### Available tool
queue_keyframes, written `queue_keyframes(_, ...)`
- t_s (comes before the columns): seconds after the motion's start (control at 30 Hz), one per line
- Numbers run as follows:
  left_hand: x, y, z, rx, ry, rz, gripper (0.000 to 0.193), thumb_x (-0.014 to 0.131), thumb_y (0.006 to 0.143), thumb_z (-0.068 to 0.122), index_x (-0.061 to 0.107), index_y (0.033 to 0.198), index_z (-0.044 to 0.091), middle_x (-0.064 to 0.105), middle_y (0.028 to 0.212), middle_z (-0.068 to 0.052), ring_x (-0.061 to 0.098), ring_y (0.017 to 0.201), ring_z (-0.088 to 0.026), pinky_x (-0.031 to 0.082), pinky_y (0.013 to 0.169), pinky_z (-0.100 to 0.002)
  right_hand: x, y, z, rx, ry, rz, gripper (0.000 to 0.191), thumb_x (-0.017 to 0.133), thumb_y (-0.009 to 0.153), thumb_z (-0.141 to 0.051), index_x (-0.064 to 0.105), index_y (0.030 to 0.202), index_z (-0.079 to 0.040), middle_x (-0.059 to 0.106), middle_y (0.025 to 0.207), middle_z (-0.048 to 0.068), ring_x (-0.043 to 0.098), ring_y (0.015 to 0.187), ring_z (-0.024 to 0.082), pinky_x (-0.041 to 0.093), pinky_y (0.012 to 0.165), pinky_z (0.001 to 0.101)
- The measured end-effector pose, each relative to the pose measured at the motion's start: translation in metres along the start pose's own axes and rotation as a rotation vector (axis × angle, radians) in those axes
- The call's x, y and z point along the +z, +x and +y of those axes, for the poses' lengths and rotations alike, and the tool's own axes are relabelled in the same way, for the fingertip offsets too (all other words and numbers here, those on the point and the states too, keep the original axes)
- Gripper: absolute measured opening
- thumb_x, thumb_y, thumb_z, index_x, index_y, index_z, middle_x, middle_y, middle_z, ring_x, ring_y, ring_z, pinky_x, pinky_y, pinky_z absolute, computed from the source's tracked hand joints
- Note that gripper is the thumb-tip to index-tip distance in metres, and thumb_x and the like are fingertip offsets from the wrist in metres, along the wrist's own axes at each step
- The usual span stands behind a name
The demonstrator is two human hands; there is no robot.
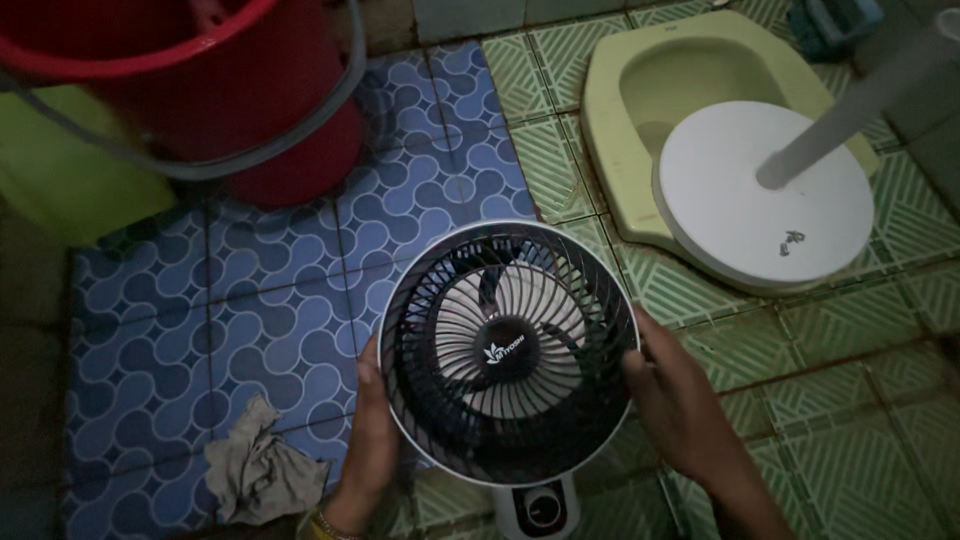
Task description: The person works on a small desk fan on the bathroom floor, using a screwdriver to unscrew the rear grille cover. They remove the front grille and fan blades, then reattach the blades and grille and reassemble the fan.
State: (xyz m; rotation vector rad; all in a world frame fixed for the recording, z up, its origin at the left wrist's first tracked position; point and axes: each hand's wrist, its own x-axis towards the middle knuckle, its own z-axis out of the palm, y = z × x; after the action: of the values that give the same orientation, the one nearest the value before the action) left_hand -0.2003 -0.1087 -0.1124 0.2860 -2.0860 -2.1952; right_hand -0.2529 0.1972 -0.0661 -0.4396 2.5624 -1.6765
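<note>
A small white emblem sat on the dark round hub of the fan (pixel 508 352), whose black wire grille had a white rim. The left hand (pixel 372 440) clasped that rim at nine o'clock, the right hand (pixel 672 400) at three o'clock, above blue floor tiles (pixel 250 330). A grey rag (pixel 262 470) lay at eight o'clock.

My left hand (pixel 372 440) comes up from the bottom edge, wrist bent, a bracelet at the wrist, palm turned inward with fingers curled around the rim of what I grip. My right hand (pixel 678 395) reaches in from the lower right, forearm angled up and leftward, thumb lying along the front edge and fingers wrapped behind, out of sight. Both hands sit level, well apart, facing each other.
</note>
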Motion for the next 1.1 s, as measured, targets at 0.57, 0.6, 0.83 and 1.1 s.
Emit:
queue_keyframes(0.57, -0.004, 0.017, -0.003, -0.040, 0.001, -0.009, 0.083, 0.022, 0.102, 0.063, 0.028, 0.160, 0.004, 0.040, 0.162, -0.013, 0.038, 0.149, -0.025, 0.026, 0.121, -0.037, 0.002, -0.001, 0.017, 0.041, -0.121, 0.037, 0.050, 0.045, 0.103, -0.021, 0.048, 0.150, -0.003, 0.063, 0.136, 0.015, 0.057, 0.128, 0.026, 0.039, 0.110, 0.0380)
queue_keyframes(0.6, -0.003, 0.015, -0.006, -0.042, -0.013, -0.005, 0.083, 0.022, 0.102, 0.063, 0.027, 0.160, 0.004, 0.040, 0.162, -0.013, 0.038, 0.148, -0.025, 0.026, 0.121, -0.038, 0.001, -0.001, 0.020, 0.069, -0.102, 0.028, 0.050, 0.045, 0.103, -0.021, 0.048, 0.150, -0.004, 0.064, 0.134, 0.014, 0.058, 0.126, 0.026, 0.040, 0.108, 0.0376)
queue_keyframes(0.83, -0.004, 0.009, -0.017, 0.005, -0.089, -0.008, 0.084, 0.028, 0.103, 0.063, 0.024, 0.161, 0.004, 0.038, 0.161, -0.013, 0.038, 0.148, -0.026, 0.028, 0.121, -0.039, 0.001, 0.001, 0.032, 0.056, -0.032, 0.016, 0.054, 0.047, 0.102, -0.027, 0.048, 0.149, -0.002, 0.058, 0.144, 0.015, 0.052, 0.136, 0.028, 0.036, 0.113, 0.0384)
queue_keyframes(1.1, 0.005, -0.004, 0.005, 0.014, -0.228, -0.030, 0.104, 0.039, 0.094, 0.077, 0.016, 0.164, 0.003, 0.037, 0.161, -0.015, 0.038, 0.148, -0.027, 0.030, 0.121, -0.043, 0.000, -0.012, 0.034, 0.009, 0.051, 0.035, 0.064, 0.052, 0.100, -0.039, 0.047, 0.150, 0.001, 0.052, 0.151, 0.017, 0.047, 0.143, 0.030, 0.033, 0.118, 0.0395)
